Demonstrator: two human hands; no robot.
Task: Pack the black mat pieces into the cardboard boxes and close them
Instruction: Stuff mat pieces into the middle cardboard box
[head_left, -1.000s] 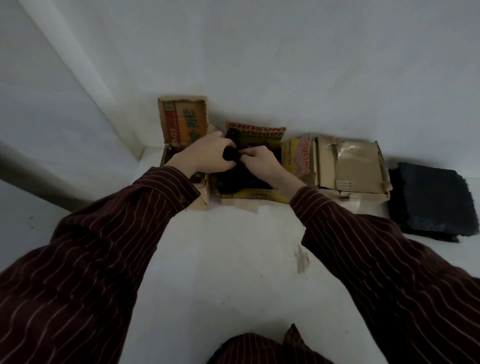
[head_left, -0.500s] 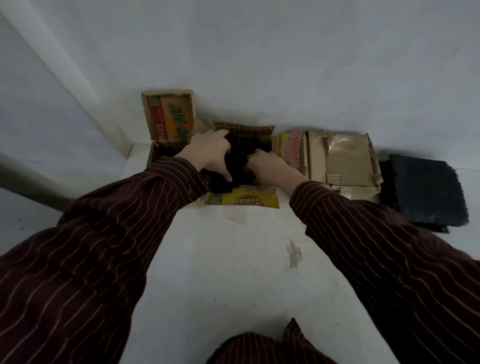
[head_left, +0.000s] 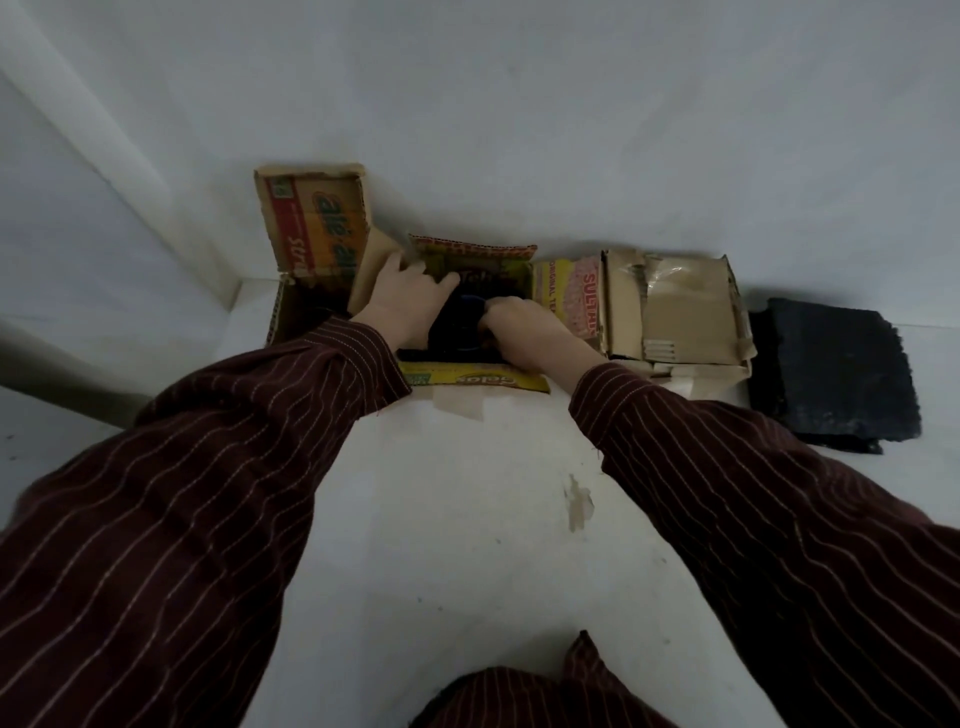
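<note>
The middle cardboard box (head_left: 478, 383) stands open against the wall, its yellow front flap folded down toward me. A black mat piece (head_left: 462, 335) lies inside it. My left hand (head_left: 408, 306) rests on the mat's left side with its fingers spread toward the far flap. On the mat's right side, my right hand (head_left: 524, 330) has its fingers curled down over the edge. A stack of black mat pieces (head_left: 831, 371) lies on the floor at the far right.
An open box (head_left: 311, 234) with an upright printed flap stands at the left, by the wall corner. A box with its plain brown flaps folded shut (head_left: 680, 312) sits between the middle box and the mat stack. White floor stretches toward my knees.
Both hands have gone from holding the bunched mat above the box to pushing it down inside. The yellow front flap has dropped open. My left fingers have spread out.
</note>
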